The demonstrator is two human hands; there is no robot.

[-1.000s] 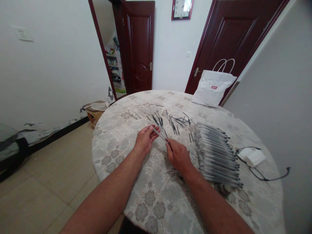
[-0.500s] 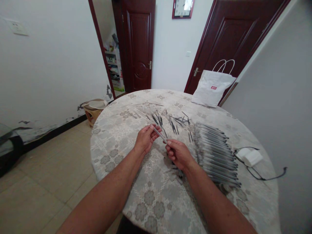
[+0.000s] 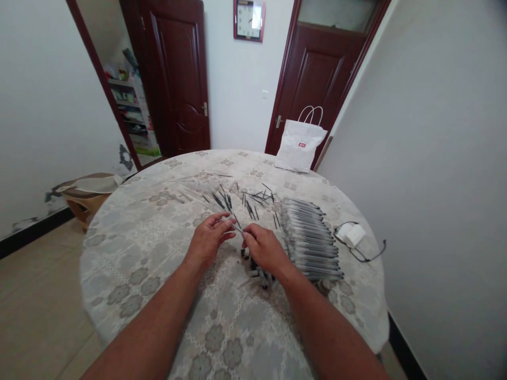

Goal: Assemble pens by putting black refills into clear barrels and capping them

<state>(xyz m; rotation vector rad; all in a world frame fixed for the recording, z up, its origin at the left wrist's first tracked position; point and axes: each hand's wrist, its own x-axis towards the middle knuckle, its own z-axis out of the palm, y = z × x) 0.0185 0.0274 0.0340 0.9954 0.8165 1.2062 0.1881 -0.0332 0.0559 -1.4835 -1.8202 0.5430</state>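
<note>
Between my two hands is a slim, pale pen barrel (image 3: 237, 228), held at a slant above the table. My left hand (image 3: 208, 240) pinches its upper left end, and my right hand (image 3: 264, 250) closes round the lower right end, hiding much of it. Just beyond my fingers lie scattered thin black pen parts (image 3: 250, 208) and pale clear tubes (image 3: 190, 192). Small black and whitish pieces (image 3: 263, 277) lie partly under my right wrist. To the right, a neat stack of pens (image 3: 312, 243) with dark tips rests on the patterned tablecloth (image 3: 158, 253).
Eyeglasses (image 3: 366, 258) and a white folded item (image 3: 351, 234) lie on the right of the round table. A white paper bag (image 3: 301, 148) stands at its far edge. A wooden stool (image 3: 85, 198) is on the floor at left.
The view has swung right, so everything sits further left in the picture. My hands have come closer together along the pen barrel, and less of it shows between them.
</note>
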